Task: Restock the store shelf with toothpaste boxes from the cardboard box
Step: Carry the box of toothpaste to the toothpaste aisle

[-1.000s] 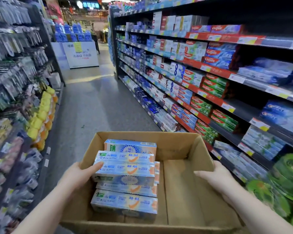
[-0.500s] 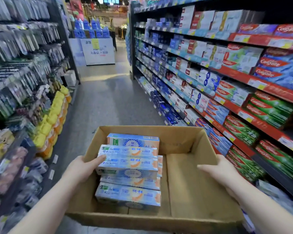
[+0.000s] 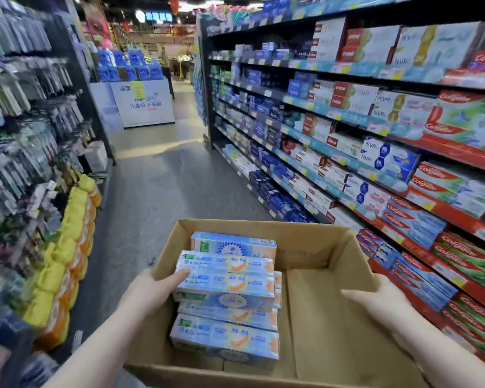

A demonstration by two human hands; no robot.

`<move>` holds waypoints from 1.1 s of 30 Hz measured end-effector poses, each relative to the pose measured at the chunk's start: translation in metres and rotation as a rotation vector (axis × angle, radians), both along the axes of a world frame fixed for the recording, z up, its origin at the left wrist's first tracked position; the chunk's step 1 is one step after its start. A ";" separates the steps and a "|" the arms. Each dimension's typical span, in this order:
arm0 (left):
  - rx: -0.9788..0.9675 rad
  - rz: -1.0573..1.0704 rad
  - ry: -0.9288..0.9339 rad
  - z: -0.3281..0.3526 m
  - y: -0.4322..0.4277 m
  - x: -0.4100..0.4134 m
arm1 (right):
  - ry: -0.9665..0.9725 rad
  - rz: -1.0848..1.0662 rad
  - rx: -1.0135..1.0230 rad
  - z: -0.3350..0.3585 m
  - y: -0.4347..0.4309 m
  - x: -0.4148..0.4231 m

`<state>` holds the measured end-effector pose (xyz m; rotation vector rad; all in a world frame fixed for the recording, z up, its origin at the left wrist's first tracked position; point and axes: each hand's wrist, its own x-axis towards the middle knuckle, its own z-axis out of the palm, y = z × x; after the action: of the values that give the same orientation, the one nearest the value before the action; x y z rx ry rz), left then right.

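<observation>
Half the cardboard box (image 3: 328,331), approx., held stock: toothpaste boxes (image 3: 227,287) stacked flat along its left side, right side bare. Couldn't tell whether the bare half meant some were already shelved. My guess was that the whole stack was left to place on the store shelf (image 3: 347,169), which ran along my right. The box was carried in front of me, over the aisle floor. My hands were apart, one per side wall. Left hand (image 3: 151,292) was clamped on the left wall w/ thumb touching an upper toothpaste box's end. Right hand (image 3: 381,301) was clamped on the right wall, well apart from the stack.
</observation>
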<state>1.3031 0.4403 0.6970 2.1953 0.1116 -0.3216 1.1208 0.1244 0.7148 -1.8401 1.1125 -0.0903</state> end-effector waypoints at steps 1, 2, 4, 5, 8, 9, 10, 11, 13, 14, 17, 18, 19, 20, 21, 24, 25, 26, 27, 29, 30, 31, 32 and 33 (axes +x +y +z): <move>-0.002 -0.011 -0.002 -0.002 0.000 0.020 | 0.003 -0.003 -0.007 0.001 0.001 0.017; 0.002 -0.020 -0.003 -0.003 0.000 0.039 | 0.005 -0.005 -0.010 0.003 0.001 0.034; 0.008 -0.028 0.001 -0.005 -0.002 0.076 | -0.008 0.007 -0.014 0.002 -0.001 0.071; 0.011 -0.022 0.002 -0.009 -0.003 0.097 | -0.018 0.015 -0.018 0.002 -0.002 0.091; 0.027 -0.013 0.043 -0.016 -0.007 0.160 | -0.031 -0.001 0.002 -0.003 -0.008 0.158; 0.029 -0.014 0.061 -0.017 -0.009 0.182 | -0.035 -0.005 0.020 -0.005 -0.010 0.182; 0.037 -0.009 0.068 -0.017 -0.011 0.206 | -0.040 -0.012 0.036 -0.009 -0.014 0.206; 0.044 0.000 0.068 -0.017 -0.013 0.230 | -0.045 -0.013 0.043 -0.016 -0.021 0.231; 0.050 0.001 0.072 -0.015 -0.017 0.279 | -0.035 -0.008 0.056 -0.020 -0.029 0.280; 0.053 0.004 0.073 -0.012 -0.019 0.302 | -0.031 -0.009 0.070 -0.019 -0.031 0.305; 0.053 0.041 0.060 -0.005 -0.024 0.368 | -0.061 0.020 0.063 -0.010 -0.037 0.376; 0.052 0.051 0.052 -0.004 -0.025 0.388 | -0.064 0.026 0.046 -0.006 -0.039 0.397; 0.049 0.055 0.048 -0.003 -0.027 0.408 | -0.076 0.033 0.043 -0.003 -0.041 0.417; 0.048 0.056 0.049 -0.004 -0.028 0.428 | -0.087 0.044 0.050 0.001 -0.042 0.437; 0.047 0.054 0.054 -0.004 -0.029 0.448 | -0.098 0.050 0.052 0.003 -0.044 0.456; 0.037 0.041 0.065 -0.009 -0.033 0.509 | -0.079 0.043 0.030 0.003 -0.050 0.510; 0.034 0.034 0.068 -0.011 -0.036 0.530 | -0.068 0.037 0.016 0.003 -0.050 0.529; 0.026 0.025 0.069 -0.014 -0.038 0.552 | -0.059 0.032 0.003 0.001 -0.051 0.549; 0.027 0.013 0.069 -0.016 -0.040 0.574 | -0.052 0.028 -0.012 -0.003 -0.053 0.568; 0.021 -0.019 0.066 -0.018 -0.045 0.619 | -0.026 0.005 -0.029 -0.009 -0.053 0.607; 0.012 -0.033 0.066 -0.019 -0.047 0.642 | -0.014 -0.009 -0.029 -0.010 -0.051 0.627; 0.010 -0.045 0.069 -0.020 -0.049 0.666 | -0.007 -0.025 -0.026 -0.012 -0.050 0.647; 0.014 -0.059 0.068 -0.019 -0.051 0.690 | -0.011 -0.043 -0.015 -0.014 -0.050 0.666; 0.021 -0.078 0.070 -0.017 -0.053 0.713 | -0.007 -0.066 -0.004 -0.017 -0.049 0.685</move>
<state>2.0164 0.3869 0.6801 2.2131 0.0675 -0.4427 1.8053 0.0757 0.6981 -1.8062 1.1689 -0.1371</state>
